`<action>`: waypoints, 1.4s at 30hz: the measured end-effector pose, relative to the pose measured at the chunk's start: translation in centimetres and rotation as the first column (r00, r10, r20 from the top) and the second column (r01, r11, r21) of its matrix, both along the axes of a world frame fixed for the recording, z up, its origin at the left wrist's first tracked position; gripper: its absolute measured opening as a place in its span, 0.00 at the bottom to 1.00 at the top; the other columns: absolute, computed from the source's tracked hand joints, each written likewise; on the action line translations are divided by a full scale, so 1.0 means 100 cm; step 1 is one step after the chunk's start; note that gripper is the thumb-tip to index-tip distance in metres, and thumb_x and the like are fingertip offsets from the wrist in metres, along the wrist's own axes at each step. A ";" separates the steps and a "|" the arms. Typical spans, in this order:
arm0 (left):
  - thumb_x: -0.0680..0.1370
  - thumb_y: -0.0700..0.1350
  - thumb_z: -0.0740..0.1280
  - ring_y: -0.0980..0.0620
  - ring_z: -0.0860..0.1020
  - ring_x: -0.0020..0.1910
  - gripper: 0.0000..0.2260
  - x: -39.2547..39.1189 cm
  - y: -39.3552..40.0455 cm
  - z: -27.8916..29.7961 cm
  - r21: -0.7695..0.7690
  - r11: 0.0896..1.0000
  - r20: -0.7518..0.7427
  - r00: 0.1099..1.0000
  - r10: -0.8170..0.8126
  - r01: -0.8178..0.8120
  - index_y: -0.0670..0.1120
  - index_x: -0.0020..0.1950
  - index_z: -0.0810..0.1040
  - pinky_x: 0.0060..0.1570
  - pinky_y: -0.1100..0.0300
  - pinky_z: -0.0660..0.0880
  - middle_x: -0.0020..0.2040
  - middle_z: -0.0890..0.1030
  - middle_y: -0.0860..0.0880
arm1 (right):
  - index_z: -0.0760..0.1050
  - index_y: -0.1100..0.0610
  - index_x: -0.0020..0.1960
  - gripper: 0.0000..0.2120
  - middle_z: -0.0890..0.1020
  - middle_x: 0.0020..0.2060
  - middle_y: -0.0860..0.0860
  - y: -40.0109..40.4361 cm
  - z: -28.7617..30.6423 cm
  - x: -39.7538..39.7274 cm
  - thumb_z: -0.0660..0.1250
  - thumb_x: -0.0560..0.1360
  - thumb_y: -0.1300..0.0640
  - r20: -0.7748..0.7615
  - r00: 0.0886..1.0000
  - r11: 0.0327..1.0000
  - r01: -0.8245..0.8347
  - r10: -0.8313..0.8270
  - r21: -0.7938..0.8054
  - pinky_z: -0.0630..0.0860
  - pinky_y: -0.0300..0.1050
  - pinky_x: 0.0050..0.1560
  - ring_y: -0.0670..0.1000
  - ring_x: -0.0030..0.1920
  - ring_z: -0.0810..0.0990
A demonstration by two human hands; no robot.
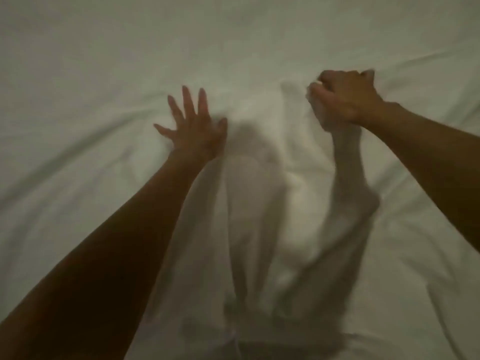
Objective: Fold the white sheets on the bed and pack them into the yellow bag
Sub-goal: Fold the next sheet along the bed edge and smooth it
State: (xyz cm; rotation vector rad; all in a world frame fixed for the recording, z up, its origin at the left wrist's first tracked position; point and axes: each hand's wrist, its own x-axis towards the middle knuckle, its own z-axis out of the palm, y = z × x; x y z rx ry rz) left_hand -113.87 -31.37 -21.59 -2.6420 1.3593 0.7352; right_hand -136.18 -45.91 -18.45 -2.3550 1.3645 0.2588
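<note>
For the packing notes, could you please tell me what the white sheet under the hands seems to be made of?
The white sheet looks like thin woven fabric, perhaps cotton, matte: it creases softly and bunches where the right hand grips it. The blurred, dim picture leaves the weave unclear.

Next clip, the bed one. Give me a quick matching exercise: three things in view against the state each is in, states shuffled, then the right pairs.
Things:
1. left hand
2. right hand
3. bunched strip of white cloth sheet between the forearms

States:
A. fingers curled, gripping a gathered bit of fabric
B. creased into long folds that run toward the camera
C. fingers spread and straight, palm down on the fabric

Pairs: 1-C, 2-A, 3-B
</note>
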 end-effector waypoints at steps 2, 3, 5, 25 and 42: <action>0.81 0.55 0.57 0.45 0.49 0.77 0.27 -0.029 -0.021 0.005 -0.135 0.969 0.013 0.978 -0.209 0.208 0.51 0.78 0.53 0.69 0.33 0.47 0.78 0.54 0.47 | 0.75 0.57 0.59 0.30 0.80 0.52 0.60 -0.007 -0.001 -0.020 0.46 0.69 0.44 -0.044 0.999 1.000 0.010 -0.010 -0.012 0.58 0.55 0.62 0.60 0.56 0.76; 0.81 0.53 0.58 0.45 0.57 0.75 0.24 -0.044 -0.031 0.004 -0.193 0.938 0.045 0.958 -0.284 0.288 0.50 0.76 0.59 0.70 0.36 0.52 0.75 0.61 0.46 | 0.75 0.57 0.59 0.29 0.80 0.51 0.59 -0.010 -0.004 -0.028 0.47 0.69 0.45 -0.065 0.998 1.000 0.004 -0.005 -0.018 0.58 0.54 0.61 0.60 0.55 0.76; 0.80 0.49 0.60 0.43 0.67 0.66 0.17 -0.065 -0.048 0.002 -0.249 0.896 0.140 0.929 -0.343 0.368 0.47 0.69 0.69 0.64 0.44 0.61 0.65 0.71 0.44 | 0.75 0.54 0.56 0.21 0.80 0.45 0.55 -0.013 -0.009 -0.037 0.50 0.73 0.47 -0.082 0.996 0.996 -0.047 0.040 -0.078 0.58 0.53 0.60 0.58 0.52 0.77; 0.80 0.62 0.48 0.43 0.38 0.77 0.32 -0.238 -0.091 -0.022 -0.128 0.861 0.053 0.871 -0.489 0.492 0.51 0.79 0.41 0.63 0.24 0.44 0.79 0.38 0.50 | 0.44 0.55 0.79 0.30 0.42 0.78 0.56 -0.020 -0.027 -0.182 0.53 0.82 0.52 -0.008 0.878 0.874 0.475 -0.478 -0.105 0.37 0.64 0.72 0.57 0.77 0.39; 0.78 0.65 0.54 0.42 0.35 0.76 0.36 -0.268 -0.063 0.038 0.116 0.839 -0.236 0.835 -0.497 0.532 0.56 0.78 0.38 0.67 0.27 0.48 0.78 0.34 0.52 | 0.42 0.48 0.79 0.30 0.38 0.78 0.52 0.056 0.000 -0.209 0.52 0.82 0.49 -0.137 0.890 0.858 0.457 -0.436 0.235 0.38 0.65 0.72 0.56 0.77 0.38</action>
